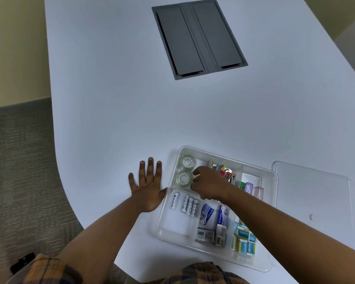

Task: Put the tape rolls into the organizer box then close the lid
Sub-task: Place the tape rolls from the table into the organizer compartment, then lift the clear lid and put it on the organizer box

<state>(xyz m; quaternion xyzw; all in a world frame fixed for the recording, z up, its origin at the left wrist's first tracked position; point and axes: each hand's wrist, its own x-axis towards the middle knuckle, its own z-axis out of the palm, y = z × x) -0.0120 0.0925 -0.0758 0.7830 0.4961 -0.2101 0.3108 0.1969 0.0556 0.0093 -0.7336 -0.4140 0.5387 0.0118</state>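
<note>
While lid point(312, 193) lies aside, two tape rolls point(188, 161), four batteries point(186, 203)

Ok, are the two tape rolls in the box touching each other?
Touching, as far as the head view shows: the far tape roll and the near tape roll sit rim against rim in the box's far-left compartment, no gap visible between them.

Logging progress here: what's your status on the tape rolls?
Left hand flat on table, empty. Right hand inside organizer box, beside two tape rolls; grip unclear. Lid off, lying right of box.
</note>
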